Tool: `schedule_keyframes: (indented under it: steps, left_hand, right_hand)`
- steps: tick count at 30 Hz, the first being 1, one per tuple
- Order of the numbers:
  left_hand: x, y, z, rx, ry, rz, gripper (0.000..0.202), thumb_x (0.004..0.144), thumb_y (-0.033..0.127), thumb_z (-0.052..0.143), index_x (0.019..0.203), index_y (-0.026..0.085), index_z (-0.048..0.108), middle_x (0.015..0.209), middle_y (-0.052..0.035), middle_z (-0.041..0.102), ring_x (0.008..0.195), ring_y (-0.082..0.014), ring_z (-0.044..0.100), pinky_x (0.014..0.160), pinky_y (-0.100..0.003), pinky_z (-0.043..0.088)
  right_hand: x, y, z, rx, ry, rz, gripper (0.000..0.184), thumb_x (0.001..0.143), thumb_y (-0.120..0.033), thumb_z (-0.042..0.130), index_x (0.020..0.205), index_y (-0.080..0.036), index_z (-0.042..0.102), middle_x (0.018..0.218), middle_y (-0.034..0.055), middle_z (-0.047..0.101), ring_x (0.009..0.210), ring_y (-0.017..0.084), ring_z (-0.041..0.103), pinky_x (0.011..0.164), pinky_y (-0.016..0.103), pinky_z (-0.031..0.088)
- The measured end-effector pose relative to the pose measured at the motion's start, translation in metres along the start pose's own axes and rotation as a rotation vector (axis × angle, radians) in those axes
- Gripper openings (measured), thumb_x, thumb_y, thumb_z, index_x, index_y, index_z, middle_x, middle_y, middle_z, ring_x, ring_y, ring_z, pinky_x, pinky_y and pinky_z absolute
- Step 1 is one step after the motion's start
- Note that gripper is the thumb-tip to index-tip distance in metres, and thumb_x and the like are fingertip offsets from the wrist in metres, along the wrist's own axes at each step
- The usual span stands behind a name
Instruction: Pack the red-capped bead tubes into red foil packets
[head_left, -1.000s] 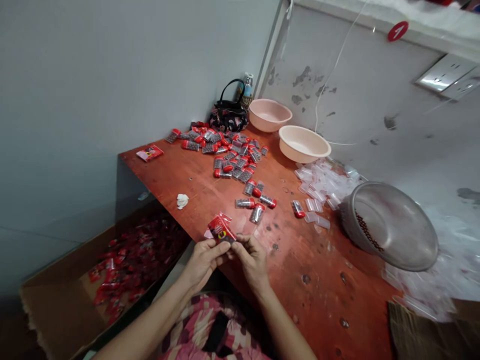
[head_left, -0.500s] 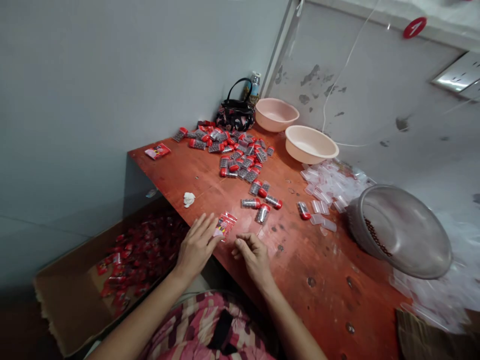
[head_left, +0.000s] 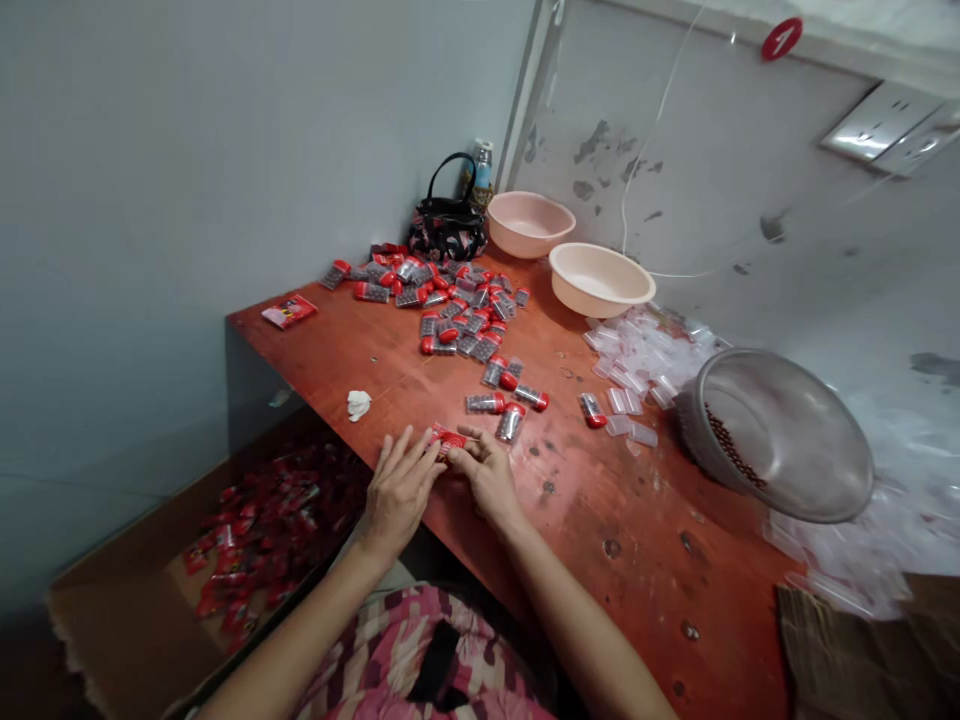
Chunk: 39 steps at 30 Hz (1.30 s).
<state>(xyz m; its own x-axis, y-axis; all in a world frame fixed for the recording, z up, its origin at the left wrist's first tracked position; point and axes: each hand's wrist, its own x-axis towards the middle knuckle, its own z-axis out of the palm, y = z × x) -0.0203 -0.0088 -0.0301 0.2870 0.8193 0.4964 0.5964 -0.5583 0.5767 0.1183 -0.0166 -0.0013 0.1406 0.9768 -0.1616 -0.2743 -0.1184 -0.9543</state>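
At the near edge, below the forearms, is a pink-and-maroon patterned garment (head_left: 375,650). To the left, beside and below the table (head_left: 592,590), a cardboard box (head_left: 120,620) holds a heap of red packets (head_left: 255,545); brown corrugated material (head_left: 855,640) lies at the near right.

Both hands meet over the table's near left edge, at a small red packet (head_left: 450,438). The right hand (head_left: 491,478) has its thumb and bent fingers clamped on the packet's right end. The left hand (head_left: 401,490) lies with long, outstretched fingers against its left end; whether its thumb closes on the packet cannot be told.

Just beyond, a crumpled white scrap (head_left: 358,404) lies to the left, and a few red-capped containers (head_left: 510,422) with dark contents lie ahead. To the right, a grey metal basin (head_left: 795,440) holds brown beads (head_left: 731,450), with clear plastic tubes (head_left: 637,355) heaped beside it.

Farther off, a flat red-and-pink packet (head_left: 289,311) rests near the left corner, right of it a larger pile of red-capped containers. Behind stand a cream basin (head_left: 601,285), a pink basin (head_left: 531,225), a black handbag (head_left: 448,232) and a flask (head_left: 482,170), near the wall.
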Motion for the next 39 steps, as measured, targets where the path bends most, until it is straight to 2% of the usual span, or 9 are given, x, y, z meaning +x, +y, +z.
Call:
schedule_keyframes:
  steps: [4,7,12,17,24,28,32,34,39]
  left_hand:
    - [0.005,0.007,-0.009,-0.322,-0.024,-0.349,0.045,0.076,0.033,0.055,0.119,0.021,0.051,0.117,-0.008,0.058,0.108,-0.026,0.052,0.092,-0.041,0.039]
    - [0.009,0.003,-0.017,-0.637,-0.111,-0.671,0.033,0.072,0.039,0.057,0.093,0.015,0.066,0.085,-0.0059,0.069,0.08,-0.0234,0.063,0.072,-0.034,0.05]
    - [0.012,-0.005,-0.03,-1.024,-0.016,-1.001,0.025,0.064,0.036,0.065,0.069,0.011,0.067,0.066,-0.0026,0.064,0.067,-0.0164,0.061,0.065,-0.03,0.052]
    - [0.015,-0.001,-0.034,-1.092,0.073,-1.106,0.02,0.058,0.028,0.071,0.065,0.009,0.066,0.064,-0.0037,0.063,0.06,-0.0128,0.06,0.058,-0.024,0.053]
    - [0.023,0.015,-0.025,-1.173,0.066,-1.163,0.011,0.058,0.017,0.071,0.065,0.01,0.067,0.066,-0.0033,0.065,0.058,-0.0126,0.06,0.053,-0.023,0.055]
    - [0.022,0.009,-0.023,-1.198,0.11,-1.246,0.001,0.064,0.011,0.065,0.064,0.011,0.066,0.061,-0.0022,0.064,0.056,-0.012,0.06,0.052,-0.022,0.055]
    - [0.022,0.008,-0.019,-1.247,0.102,-1.276,0.014,0.069,0.004,0.058,0.058,0.011,0.063,0.057,0.0001,0.061,0.051,-0.0094,0.058,0.05,-0.021,0.055]
    - [0.024,0.012,-0.018,-1.275,0.115,-1.294,0.016,0.072,0.003,0.055,0.061,0.011,0.063,0.058,0.0002,0.061,0.05,-0.0092,0.058,0.048,-0.021,0.055]
    - [0.029,0.021,-0.019,-1.35,0.212,-1.343,0.015,0.076,0.005,0.051,0.071,0.013,0.063,0.061,-0.0002,0.064,0.053,-0.011,0.061,0.051,-0.024,0.056]
  right_hand:
    - [0.007,0.0,0.005,0.037,0.037,0.006,0.03,0.065,-0.024,0.067,0.092,-0.019,0.053,0.056,-0.0076,0.052,0.05,0.009,0.051,0.053,0.022,0.042]
    - [0.01,-0.001,0.008,-0.037,-0.005,0.013,0.035,0.062,-0.027,0.07,0.091,-0.019,0.053,0.054,-0.0081,0.05,0.046,0.009,0.047,0.048,0.02,0.038]
    - [0.018,-0.001,0.004,-0.555,0.073,-0.117,0.033,0.068,-0.029,0.064,0.097,-0.019,0.053,0.058,-0.005,0.052,0.052,0.012,0.049,0.05,0.023,0.038]
    - [0.022,-0.007,-0.002,-1.059,0.056,-0.342,0.032,0.069,-0.027,0.064,0.099,-0.02,0.057,0.098,0.009,0.059,0.093,0.024,0.051,0.081,0.037,0.038]
    - [0.007,-0.024,-0.004,-0.668,-0.09,-0.261,0.028,0.081,-0.039,0.05,0.103,-0.023,0.055,0.086,0.0015,0.063,0.072,0.015,0.058,0.064,0.026,0.045]
    - [0.013,-0.048,-0.059,-1.117,0.156,-0.32,0.025,0.084,-0.033,0.045,0.105,-0.023,0.055,0.092,0.0026,0.063,0.078,0.016,0.058,0.07,0.027,0.044]
    - [0.029,-0.086,-0.14,-1.591,0.42,-0.131,0.033,0.086,-0.016,0.033,0.112,-0.009,0.051,0.106,0.0177,0.059,0.097,0.025,0.053,0.079,0.036,0.04]
    - [0.039,-0.102,-0.17,-1.658,0.362,-0.127,0.037,0.083,-0.007,0.032,0.117,-0.008,0.048,0.118,0.0208,0.051,0.11,0.027,0.045,0.086,0.041,0.034]
    - [0.05,-0.119,-0.202,-1.739,-0.01,-0.157,0.039,0.078,-0.005,0.045,0.109,-0.024,0.056,0.13,0.005,0.046,0.122,0.021,0.032,0.094,0.034,0.025]
